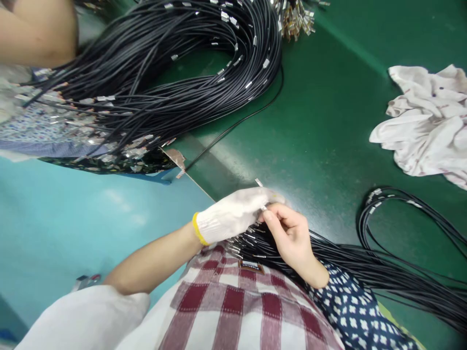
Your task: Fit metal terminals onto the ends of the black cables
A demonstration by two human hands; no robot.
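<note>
My left hand [237,211], in a white knit glove with a yellow cuff, is closed around a small metal cable end near the table's front edge. Against its fingertips, my bare right hand [290,236] pinches a small silvery tip. A metal end [259,183] sticks out just beyond the glove. Under both hands lies a bundle of black cables [343,253] with metal ends, running off to the right against the checked apron [233,301].
A large looped pile of black cables [204,97] covers the table's left part, beside another person's arm [40,34]. White crumpled cloth [430,121] lies at the right on the green table [328,121]. More metal-ended pieces [297,19] are at the top.
</note>
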